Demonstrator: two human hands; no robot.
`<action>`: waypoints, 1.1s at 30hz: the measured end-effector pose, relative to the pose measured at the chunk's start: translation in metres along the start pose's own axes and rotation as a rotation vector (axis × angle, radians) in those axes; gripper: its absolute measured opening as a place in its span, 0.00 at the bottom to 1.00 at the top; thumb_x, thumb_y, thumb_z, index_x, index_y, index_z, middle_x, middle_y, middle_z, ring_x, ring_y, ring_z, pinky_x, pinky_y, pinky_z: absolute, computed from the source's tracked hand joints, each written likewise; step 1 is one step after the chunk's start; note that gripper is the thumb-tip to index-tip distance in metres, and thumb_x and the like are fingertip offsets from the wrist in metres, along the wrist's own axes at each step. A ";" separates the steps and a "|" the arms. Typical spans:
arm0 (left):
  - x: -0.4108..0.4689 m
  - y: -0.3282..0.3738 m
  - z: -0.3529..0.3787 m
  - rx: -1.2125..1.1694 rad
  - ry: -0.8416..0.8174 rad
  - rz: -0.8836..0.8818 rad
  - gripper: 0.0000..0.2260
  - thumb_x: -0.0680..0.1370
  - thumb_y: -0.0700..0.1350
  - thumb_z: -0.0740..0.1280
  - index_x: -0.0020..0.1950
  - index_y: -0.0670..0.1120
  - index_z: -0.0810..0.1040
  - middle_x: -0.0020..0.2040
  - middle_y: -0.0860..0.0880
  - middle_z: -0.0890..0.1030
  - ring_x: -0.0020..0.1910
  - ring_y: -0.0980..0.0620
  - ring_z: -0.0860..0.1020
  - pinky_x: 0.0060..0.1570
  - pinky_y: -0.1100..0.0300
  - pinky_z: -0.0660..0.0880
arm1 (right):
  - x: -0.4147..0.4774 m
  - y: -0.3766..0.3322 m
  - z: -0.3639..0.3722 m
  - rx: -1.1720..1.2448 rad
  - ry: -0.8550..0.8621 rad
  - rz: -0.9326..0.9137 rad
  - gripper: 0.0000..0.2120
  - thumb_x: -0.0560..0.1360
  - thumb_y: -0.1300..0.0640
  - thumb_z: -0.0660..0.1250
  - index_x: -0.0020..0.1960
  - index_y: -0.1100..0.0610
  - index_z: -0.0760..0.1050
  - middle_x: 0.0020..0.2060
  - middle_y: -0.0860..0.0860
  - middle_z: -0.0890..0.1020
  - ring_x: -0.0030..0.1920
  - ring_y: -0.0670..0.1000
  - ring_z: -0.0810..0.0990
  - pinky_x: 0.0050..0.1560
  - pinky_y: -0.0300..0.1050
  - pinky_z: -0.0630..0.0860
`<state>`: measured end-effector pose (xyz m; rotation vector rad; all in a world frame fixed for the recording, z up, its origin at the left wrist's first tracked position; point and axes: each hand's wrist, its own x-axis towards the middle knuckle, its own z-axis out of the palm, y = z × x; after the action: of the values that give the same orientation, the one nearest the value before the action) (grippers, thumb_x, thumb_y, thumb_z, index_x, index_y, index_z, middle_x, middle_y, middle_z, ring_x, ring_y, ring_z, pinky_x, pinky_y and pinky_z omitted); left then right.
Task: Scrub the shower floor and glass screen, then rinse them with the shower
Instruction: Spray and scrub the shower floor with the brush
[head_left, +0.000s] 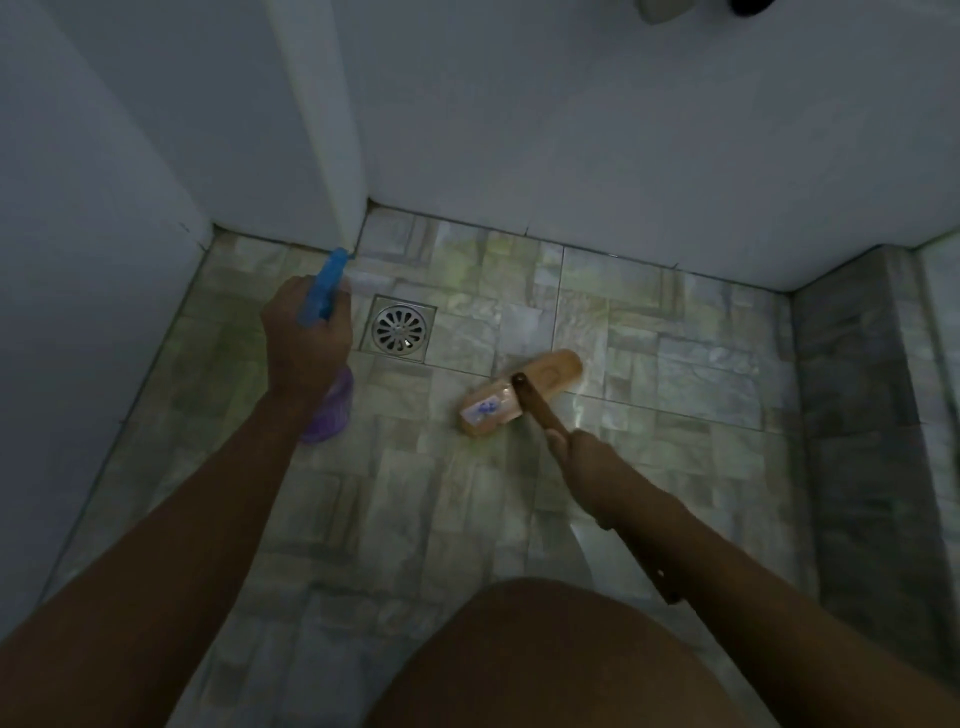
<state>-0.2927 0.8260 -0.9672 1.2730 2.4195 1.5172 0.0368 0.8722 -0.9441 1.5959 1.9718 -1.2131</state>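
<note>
Now the left hand (306, 332) holds a spray bottle (324, 283) over the shower floor (467, 509), its fingers curled round the neck under the blue trigger head. The purple body hangs below the wrist. The right hand (582, 457) has its fingers clamped on the wooden handle of the scrub brush (535, 404). The brush head rests on the tiles ahead of these fingers, near the drain (399, 328).

Dim, bluish, underexposed frame — brightest spot is a soft pale sheen on the shower floor (613, 332) near the middle, walls (571, 130) flat grey, everything slightly soft, wide-angle bending toward the edges.
</note>
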 end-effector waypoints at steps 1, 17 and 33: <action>-0.001 0.001 0.000 -0.003 -0.005 0.003 0.14 0.80 0.42 0.68 0.38 0.36 0.73 0.32 0.44 0.70 0.31 0.54 0.65 0.32 0.62 0.59 | 0.000 0.005 -0.006 -0.004 0.026 0.029 0.25 0.84 0.40 0.49 0.56 0.58 0.73 0.40 0.53 0.78 0.36 0.50 0.77 0.37 0.48 0.78; -0.003 0.005 0.008 0.041 -0.064 0.082 0.12 0.79 0.39 0.69 0.37 0.36 0.74 0.32 0.42 0.72 0.30 0.49 0.69 0.31 0.65 0.59 | 0.025 -0.049 0.007 -0.025 -0.038 -0.057 0.21 0.85 0.40 0.49 0.57 0.54 0.71 0.43 0.53 0.78 0.37 0.51 0.77 0.33 0.44 0.73; -0.008 0.015 0.040 0.083 -0.288 0.202 0.11 0.74 0.42 0.71 0.36 0.38 0.75 0.32 0.43 0.73 0.30 0.48 0.70 0.31 0.55 0.67 | 0.118 -0.123 -0.058 0.111 0.102 -0.068 0.21 0.86 0.56 0.49 0.74 0.66 0.65 0.62 0.65 0.74 0.53 0.58 0.75 0.50 0.52 0.76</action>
<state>-0.2616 0.8534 -0.9805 1.6657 2.2475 1.1792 -0.0989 0.9905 -0.9429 1.6881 2.0692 -1.3126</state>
